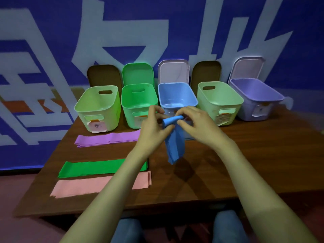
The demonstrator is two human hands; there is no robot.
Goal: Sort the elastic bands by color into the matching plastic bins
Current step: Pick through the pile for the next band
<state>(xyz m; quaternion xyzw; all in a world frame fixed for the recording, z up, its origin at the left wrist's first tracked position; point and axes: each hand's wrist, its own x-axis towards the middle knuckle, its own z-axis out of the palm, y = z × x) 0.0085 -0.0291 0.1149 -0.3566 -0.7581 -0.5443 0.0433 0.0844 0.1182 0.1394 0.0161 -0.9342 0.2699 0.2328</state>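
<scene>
A blue elastic band [174,144] is held up over the table's middle, its top rolled into a tube and its tail hanging down. My left hand [154,125] pinches the roll's left end and my right hand [194,121] pinches its right end. Just behind them stands the blue bin [177,95]. To its left are a bright green bin [138,102] and a pale green bin [98,106]; to its right another pale green bin [219,99] and a purple bin [256,95]. Flat on the table's left lie a purple band [107,139], a green band [101,168] and a pink band [84,187].
The bins line the far edge of the brown table [245,163], with their lids [173,71] leaning on the blue wall behind. My knees [228,225] show below the table's near edge.
</scene>
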